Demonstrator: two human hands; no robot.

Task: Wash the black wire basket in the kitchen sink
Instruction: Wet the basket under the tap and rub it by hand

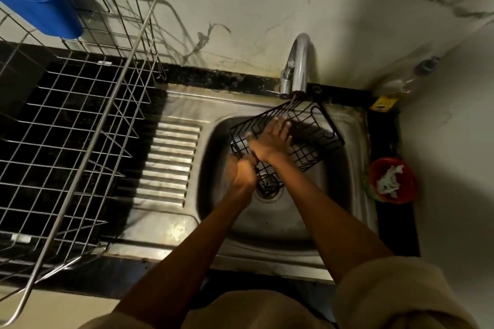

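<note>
Overhead — basket (315,125) at faucet (299,67)

Both bare forearms reach forward and down from the bottom of the view, angled toward each other so that the hands meet close together. The left hand (243,171) is curled into a tight fist, knuckles up, gripping the near edge of the black wire basket (315,136). The right hand (275,139) lies just beyond it, palm down, fingers straight and slightly spread, pressed flat on the wires. Its fingertips look blurred, so the exact contact there is hard to read. The right wrist nearly touches the left knuckles. Loose light sleeves cover both upper arms.
</note>
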